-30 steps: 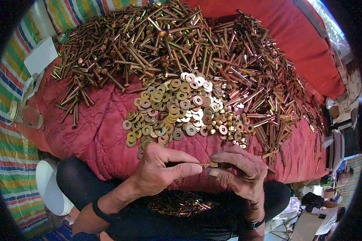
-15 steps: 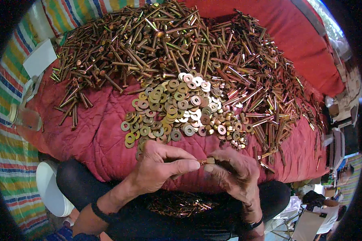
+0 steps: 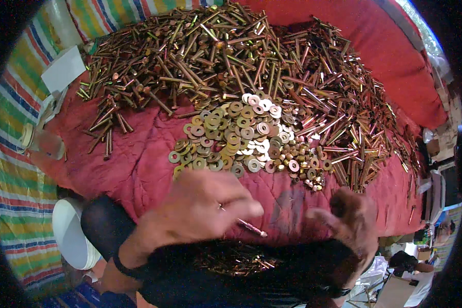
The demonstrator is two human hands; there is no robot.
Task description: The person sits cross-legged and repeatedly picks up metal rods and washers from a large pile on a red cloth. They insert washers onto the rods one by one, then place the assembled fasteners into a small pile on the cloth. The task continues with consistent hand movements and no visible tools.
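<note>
My left hand [image 3: 203, 205] is over the near edge of the red quilt, its fingers curled and smeared by motion. Just below its fingertips is a bolt [image 3: 252, 228], slanting down to the right, with a small pale piece on its lower end. Whether the fingers still touch it I cannot tell. My right hand [image 3: 351, 220], also blurred, is apart to the right, thumb away from the fingers and nothing seen between them. Below, between my legs, lies a heap of bolts [image 3: 236, 262]. Flat washers [image 3: 233, 138] and small nuts [image 3: 313, 177] are piled beyond my hands.
A large mound of long bolts [image 3: 190, 56] covers the far part of the red quilt [image 3: 123, 169]. On the left are a clear jar [image 3: 49, 146], a white card [image 3: 64, 69] and a white bucket [image 3: 74, 236]. Striped sheeting [image 3: 23, 205] lines that side.
My hands have moved apart, the right one going right. The bolt that was between both hands' fingertips is now below the left fingers. The whole view has shifted slightly.
</note>
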